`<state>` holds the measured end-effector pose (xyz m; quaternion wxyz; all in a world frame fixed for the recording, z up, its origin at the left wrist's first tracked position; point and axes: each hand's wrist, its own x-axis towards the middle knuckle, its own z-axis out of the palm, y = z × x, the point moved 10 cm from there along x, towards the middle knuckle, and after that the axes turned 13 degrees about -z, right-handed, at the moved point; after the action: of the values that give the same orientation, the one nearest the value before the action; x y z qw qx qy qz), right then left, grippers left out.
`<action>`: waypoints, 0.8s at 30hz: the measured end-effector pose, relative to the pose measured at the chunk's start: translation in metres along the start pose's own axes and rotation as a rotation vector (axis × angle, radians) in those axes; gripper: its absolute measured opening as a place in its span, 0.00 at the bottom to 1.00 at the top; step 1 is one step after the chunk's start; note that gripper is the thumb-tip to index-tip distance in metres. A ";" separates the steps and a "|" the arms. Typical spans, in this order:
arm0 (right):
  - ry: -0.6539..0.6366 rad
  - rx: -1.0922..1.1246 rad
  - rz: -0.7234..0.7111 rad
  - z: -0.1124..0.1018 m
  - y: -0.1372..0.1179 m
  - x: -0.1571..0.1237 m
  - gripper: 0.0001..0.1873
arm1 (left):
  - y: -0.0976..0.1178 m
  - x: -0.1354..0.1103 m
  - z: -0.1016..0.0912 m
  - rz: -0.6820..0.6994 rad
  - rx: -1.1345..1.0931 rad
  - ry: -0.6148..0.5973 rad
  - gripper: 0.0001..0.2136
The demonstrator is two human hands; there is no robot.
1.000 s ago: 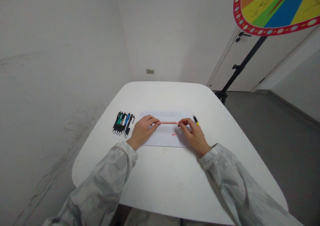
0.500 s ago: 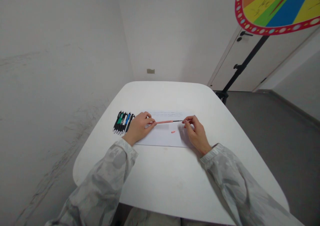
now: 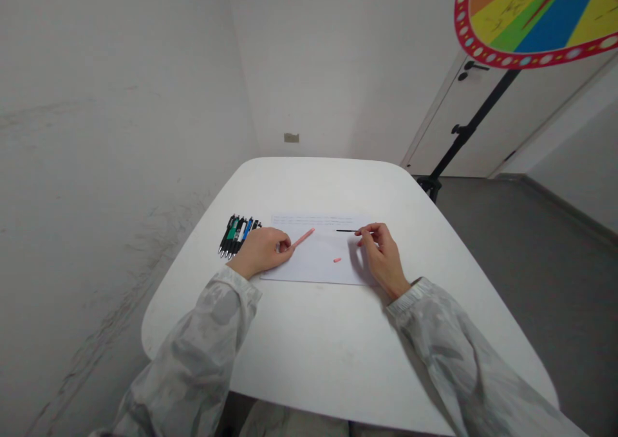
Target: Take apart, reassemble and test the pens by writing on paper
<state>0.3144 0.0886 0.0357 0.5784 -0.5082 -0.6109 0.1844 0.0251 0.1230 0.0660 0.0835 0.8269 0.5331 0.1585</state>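
Between the fingers of my left hand (image 3: 264, 250) is a pink pen barrel (image 3: 304, 237), slanting up to the right over the paper. My right hand (image 3: 383, 257) pinches the end of a thin dark pen refill (image 3: 346, 231), which points left and is apart from the barrel. A small pink piece (image 3: 337, 260), perhaps the pen's cap, lies on the white paper (image 3: 309, 269) between my hands. Several lines of writing run along the paper's far part. Just left of my left hand, several pens (image 3: 235, 234) lie side by side, partly covered by it.
The white table (image 3: 328, 340) has rounded corners and stands close to the left wall (image 3: 96, 167). Beyond its right side are a colourful wheel (image 3: 535, 18) on a black stand (image 3: 463, 134) and a door with a black handle (image 3: 476, 65).
The refill has come out of the pink barrel. My left hand has shifted slightly left and down, tilting the barrel; the right hand has barely moved.
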 end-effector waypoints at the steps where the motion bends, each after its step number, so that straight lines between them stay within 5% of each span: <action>1: -0.011 -0.008 0.000 0.001 -0.001 0.000 0.13 | 0.000 0.000 0.000 -0.017 0.013 -0.011 0.07; 24: -0.173 -0.043 -0.103 0.017 -0.026 -0.001 0.12 | 0.009 -0.003 0.015 -0.039 -0.078 -0.028 0.17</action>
<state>0.2888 0.0832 0.0524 0.5214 -0.4703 -0.6877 0.1844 0.0365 0.1167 0.0544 0.1265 0.8145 0.5414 0.1658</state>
